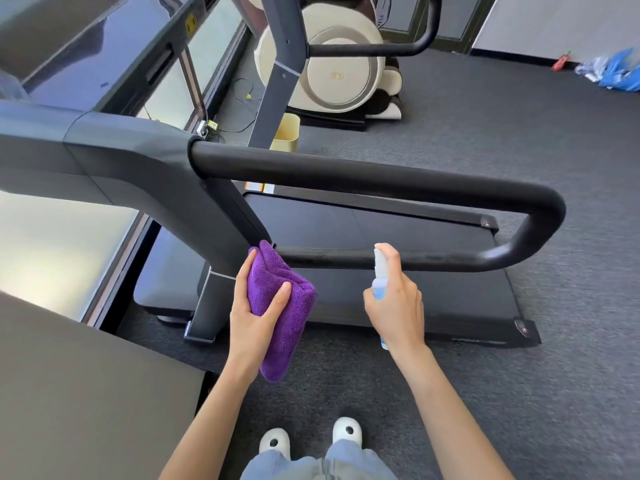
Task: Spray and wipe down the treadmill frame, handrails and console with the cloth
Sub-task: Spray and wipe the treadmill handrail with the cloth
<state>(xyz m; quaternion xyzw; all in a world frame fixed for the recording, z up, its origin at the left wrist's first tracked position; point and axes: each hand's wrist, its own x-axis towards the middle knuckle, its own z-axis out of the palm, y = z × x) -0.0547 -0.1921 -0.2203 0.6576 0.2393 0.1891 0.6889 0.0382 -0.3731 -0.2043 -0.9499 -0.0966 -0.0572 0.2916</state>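
Below, left hand [258, 306] gripping cloth [282, 299], right hand [396, 306] (seemingly mid-squeeze) raising bottle [380, 271]

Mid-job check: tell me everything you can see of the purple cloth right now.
The purple cloth looks like plush microfibre, folded into a thick pad with rounded edges. The left hand grips it, thumb across its front and fingers behind, so it hangs nearly upright with its lower end loose below the hand. Its top corner reaches the foot of the treadmill upright, where the lower handrail joins; whether it actually touches there I cannot tell. No dirt or damp patch shows on it.
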